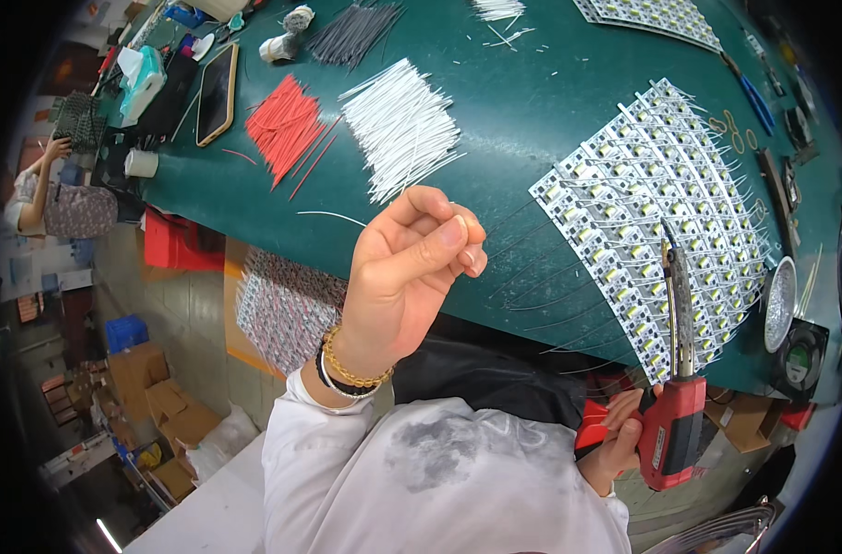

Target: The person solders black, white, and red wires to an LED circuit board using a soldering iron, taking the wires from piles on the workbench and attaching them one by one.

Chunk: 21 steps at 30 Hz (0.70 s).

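My left hand [410,268] is raised over the near edge of the green table, thumb and fingertips pinched together. What the pinch holds, if anything, is too small to make out. A thin white wire [328,215] runs in behind this hand from the left; I cannot tell whether it is held. My right hand [617,439] grips a red and black soldering gun [677,429]. Its long tip points up over a panel of small white LED boards [615,212], with wires along its rows. Whether the tip touches the panel is unclear.
Beyond my left hand lie piles of white wires [402,125], red wires [284,125] and dark wires [354,32]. A phone [218,95] rests farther left. At right are a metal dish [781,303] and a small fan [801,355]. Another person [51,189] sits far left.
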Tool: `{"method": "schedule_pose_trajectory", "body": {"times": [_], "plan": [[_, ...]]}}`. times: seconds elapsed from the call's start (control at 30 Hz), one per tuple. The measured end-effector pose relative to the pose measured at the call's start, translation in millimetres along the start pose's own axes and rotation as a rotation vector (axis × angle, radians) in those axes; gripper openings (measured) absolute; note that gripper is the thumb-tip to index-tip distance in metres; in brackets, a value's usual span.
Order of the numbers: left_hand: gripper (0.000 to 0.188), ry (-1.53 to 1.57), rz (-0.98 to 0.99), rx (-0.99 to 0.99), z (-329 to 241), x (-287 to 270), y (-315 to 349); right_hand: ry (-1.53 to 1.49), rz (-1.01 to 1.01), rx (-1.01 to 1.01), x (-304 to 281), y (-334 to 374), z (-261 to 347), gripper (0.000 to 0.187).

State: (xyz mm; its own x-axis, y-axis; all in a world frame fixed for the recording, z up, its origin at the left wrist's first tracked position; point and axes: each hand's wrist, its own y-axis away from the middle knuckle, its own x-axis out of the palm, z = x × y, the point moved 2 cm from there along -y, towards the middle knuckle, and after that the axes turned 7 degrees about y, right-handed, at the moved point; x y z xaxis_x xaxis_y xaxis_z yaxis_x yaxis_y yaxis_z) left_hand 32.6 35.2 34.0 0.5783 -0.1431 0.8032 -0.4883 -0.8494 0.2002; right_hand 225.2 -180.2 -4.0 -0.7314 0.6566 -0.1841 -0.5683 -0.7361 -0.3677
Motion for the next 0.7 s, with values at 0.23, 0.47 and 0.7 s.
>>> {"method": "schedule_pose_trajectory", "body": {"times": [0.23, 0.47, 0.7], "plan": [[0.033, -0.372, 0.443, 1.028, -30, 18, 107, 0.125, 0.072, 0.126, -18, 3, -3, 0.037], [0.032, -0.406, 0.691, 1.720, -25, 78, 105, -0.051, 0.027, 0.092, -18, 14, -8, 0.057], [0.035, -0.389, 0.718, 1.766, -17, 78, 94, 0.016, 0.525, 0.166, -32, 11, -3, 0.031]]}}
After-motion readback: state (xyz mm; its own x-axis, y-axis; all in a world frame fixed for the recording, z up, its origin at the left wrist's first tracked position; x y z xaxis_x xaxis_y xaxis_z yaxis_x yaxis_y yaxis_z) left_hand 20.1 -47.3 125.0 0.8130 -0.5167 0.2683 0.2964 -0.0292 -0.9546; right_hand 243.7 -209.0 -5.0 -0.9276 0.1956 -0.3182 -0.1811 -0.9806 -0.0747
